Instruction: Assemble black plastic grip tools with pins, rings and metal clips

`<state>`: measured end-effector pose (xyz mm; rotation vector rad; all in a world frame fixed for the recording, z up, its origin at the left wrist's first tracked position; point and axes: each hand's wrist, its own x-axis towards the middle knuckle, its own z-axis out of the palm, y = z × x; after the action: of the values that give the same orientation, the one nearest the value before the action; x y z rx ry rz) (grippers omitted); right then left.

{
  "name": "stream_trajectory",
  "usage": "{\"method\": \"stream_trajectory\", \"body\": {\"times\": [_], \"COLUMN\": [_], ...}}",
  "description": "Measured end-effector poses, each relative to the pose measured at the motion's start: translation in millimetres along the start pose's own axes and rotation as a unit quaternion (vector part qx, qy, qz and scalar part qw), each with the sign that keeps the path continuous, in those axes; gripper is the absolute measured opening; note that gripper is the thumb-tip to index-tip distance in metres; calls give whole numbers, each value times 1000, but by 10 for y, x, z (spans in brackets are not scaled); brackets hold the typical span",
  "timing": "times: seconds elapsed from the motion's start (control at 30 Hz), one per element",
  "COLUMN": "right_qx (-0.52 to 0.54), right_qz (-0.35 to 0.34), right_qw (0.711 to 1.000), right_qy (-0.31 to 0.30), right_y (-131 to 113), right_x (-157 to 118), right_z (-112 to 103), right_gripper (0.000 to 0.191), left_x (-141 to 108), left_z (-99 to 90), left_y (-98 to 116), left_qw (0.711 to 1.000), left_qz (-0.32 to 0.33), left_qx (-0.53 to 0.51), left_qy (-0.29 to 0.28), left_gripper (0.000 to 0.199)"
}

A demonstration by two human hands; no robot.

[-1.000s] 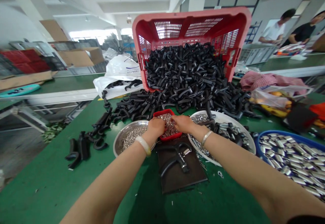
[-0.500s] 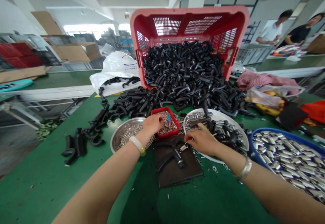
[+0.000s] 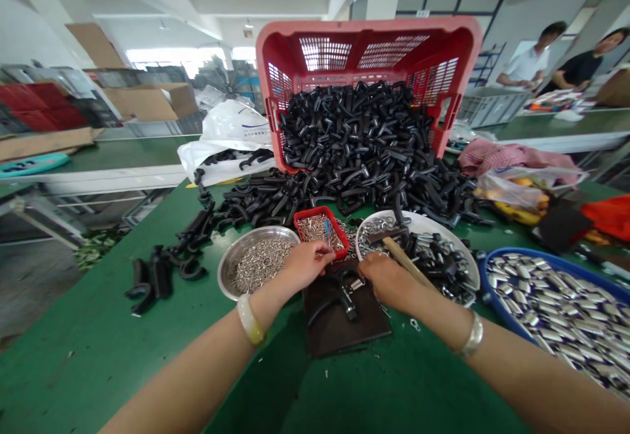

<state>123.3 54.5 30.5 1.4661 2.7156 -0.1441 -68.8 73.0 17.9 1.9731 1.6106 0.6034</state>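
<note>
My left hand (image 3: 311, 264) is pinched closed at the near edge of a red tray (image 3: 347, 247) of small metal pins; whatever lies between its fingertips is too small to make out. A black curved handle part (image 3: 325, 304) with a metal spring (image 3: 356, 284) rests on a dark plate (image 3: 367, 335). My right hand (image 3: 391, 282) has its fingers curled closed just beside the spring, and its fingertips' contents are hidden. Behind that hand, a hammer (image 3: 401, 257) with a wooden handle lies across a white bowl (image 3: 473, 258) of metal and black parts.
A steel bowl (image 3: 222, 275) of small rings stands left. A blue tray (image 3: 492, 309) of shiny metal sleeves is at right. Black handles spill from a tipped red crate (image 3: 369, 25) at the back. Two people stand at a far bench beside a grey bin (image 3: 492, 107).
My left hand has come out of the red tray, moving toward me and the black handle part. My right hand has shifted slightly, exposing more of the hammer's handle.
</note>
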Motion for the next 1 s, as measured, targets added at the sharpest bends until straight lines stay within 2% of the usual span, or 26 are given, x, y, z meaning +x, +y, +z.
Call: {"method": "stream_trajectory", "body": {"times": [0.1,0.23,0.43,0.57,0.63,0.8,1.0], "right_qx": [-26,2,111,137,136,111,113], "right_qz": [3,0,33,22,14,3,-4], "right_qw": [1000,1000,987,979,979,985,986], "right_qy": [6,20,111,149,149,135,123], "right_y": [-81,-50,64,73,75,81,72], "right_x": [24,55,-36,-77,-76,-74,-77], "right_z": [42,104,259,341,350,338,311], "right_gripper": [30,25,16,17,18,20,19], "left_x": [-162,-270,-280,-222,-199,-210,-257], "left_z": [101,203,227,192,175,153,203], "left_y": [61,127,135,115,121,146,156], "left_qw": [998,993,983,983,982,974,968], "left_qz": [14,-3,24,6,7,60,64], "left_qx": [60,116,179,182,188,218,242], "left_qy": [3,21,25,0,-13,-22,-10], "left_gripper": [24,23,22,23,23,20,21]}}
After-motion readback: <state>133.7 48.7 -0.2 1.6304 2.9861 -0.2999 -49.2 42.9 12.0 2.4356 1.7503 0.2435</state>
